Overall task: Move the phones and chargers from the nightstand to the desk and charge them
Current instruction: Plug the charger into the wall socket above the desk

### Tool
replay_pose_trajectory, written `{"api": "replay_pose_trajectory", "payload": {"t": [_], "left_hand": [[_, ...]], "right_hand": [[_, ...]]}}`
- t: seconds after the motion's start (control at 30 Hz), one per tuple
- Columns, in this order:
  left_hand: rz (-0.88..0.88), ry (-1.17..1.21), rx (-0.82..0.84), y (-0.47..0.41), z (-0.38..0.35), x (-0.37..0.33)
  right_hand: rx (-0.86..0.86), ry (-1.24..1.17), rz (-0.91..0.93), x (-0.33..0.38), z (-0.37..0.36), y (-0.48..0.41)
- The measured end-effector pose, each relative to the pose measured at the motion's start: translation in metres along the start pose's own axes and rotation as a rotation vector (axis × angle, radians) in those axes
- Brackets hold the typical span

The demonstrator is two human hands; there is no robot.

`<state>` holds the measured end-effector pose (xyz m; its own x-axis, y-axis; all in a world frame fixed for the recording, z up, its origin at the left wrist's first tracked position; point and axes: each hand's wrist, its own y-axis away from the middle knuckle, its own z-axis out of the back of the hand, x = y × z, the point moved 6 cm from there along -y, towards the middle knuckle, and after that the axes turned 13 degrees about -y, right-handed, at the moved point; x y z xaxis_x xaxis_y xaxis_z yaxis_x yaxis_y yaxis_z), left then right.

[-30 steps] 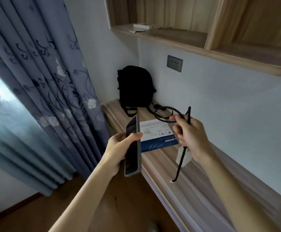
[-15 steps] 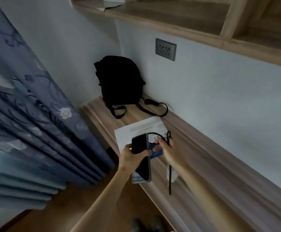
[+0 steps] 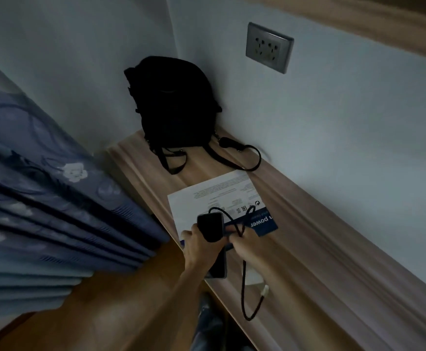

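My left hand [image 3: 197, 247] grips a dark phone [image 3: 211, 229] by its side, holding it upright over the front edge of the wooden desk [image 3: 321, 262]. Right beside it, my right hand [image 3: 245, 243] is closed on a black charging cable [image 3: 243, 282]. The cable loops above my fingers and hangs down to the desk, ending in a small white plug [image 3: 265, 291]. A white charger block [image 3: 253, 277] shows just below my right wrist. A grey wall socket [image 3: 269, 47] is on the wall above the desk.
A black backpack [image 3: 172, 105] stands in the desk's far corner, its straps trailing on the wood. A white and blue box [image 3: 219, 198] lies flat under my hands. A blue flowered curtain [image 3: 42, 198] hangs at the left. Wooden floor lies below.
My view has moved closer to the desk and tilted down. Both hands have lowered over the box with the phone and cable, and the cable's end now rests on the desk.
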<state>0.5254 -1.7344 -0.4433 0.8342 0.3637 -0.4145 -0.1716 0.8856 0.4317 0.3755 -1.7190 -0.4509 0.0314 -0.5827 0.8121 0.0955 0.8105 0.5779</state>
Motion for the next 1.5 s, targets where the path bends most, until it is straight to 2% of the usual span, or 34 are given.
{"api": "replay_pose_trajectory", "payload": {"t": [0.2, 0.4, 0.53, 0.8, 1.0, 1.1, 1.2, 1.27, 1.37, 1.5], "left_hand": [[0.072, -0.014, -0.005, -0.023, -0.014, 0.010], [0.099, -0.365, -0.050, -0.037, -0.026, 0.011], [0.098, -0.473, -0.067, -0.041, -0.031, 0.010], [-0.028, -0.443, -0.090, -0.047, -0.028, 0.003], [-0.030, -0.441, -0.085, -0.043, -0.027, -0.003], [-0.138, -0.476, -0.123, -0.033, -0.028, -0.012], [-0.415, -0.365, -0.104, -0.014, -0.039, -0.029], [-0.506, -0.173, 0.018, 0.002, -0.047, -0.037], [-0.417, 0.116, 0.234, 0.020, -0.058, -0.042], [-0.372, 0.280, 0.369, 0.030, -0.057, -0.047]], "right_hand": [[-0.040, -0.160, -0.058, -0.007, -0.004, -0.028], [-0.109, -0.314, -0.114, -0.012, 0.005, -0.043], [-0.141, -0.341, -0.099, -0.015, 0.017, -0.046], [-0.175, -0.283, -0.069, -0.012, 0.037, -0.043], [-0.196, -0.305, -0.054, -0.013, 0.056, -0.035], [-0.178, -0.289, -0.027, -0.009, 0.062, -0.028], [-0.155, -0.329, -0.015, -0.004, 0.066, -0.019], [-0.139, -0.404, -0.057, 0.000, 0.067, -0.013], [-0.128, -0.529, -0.116, 0.010, 0.070, -0.003], [-0.134, -0.630, -0.117, 0.025, 0.079, 0.012]]}}
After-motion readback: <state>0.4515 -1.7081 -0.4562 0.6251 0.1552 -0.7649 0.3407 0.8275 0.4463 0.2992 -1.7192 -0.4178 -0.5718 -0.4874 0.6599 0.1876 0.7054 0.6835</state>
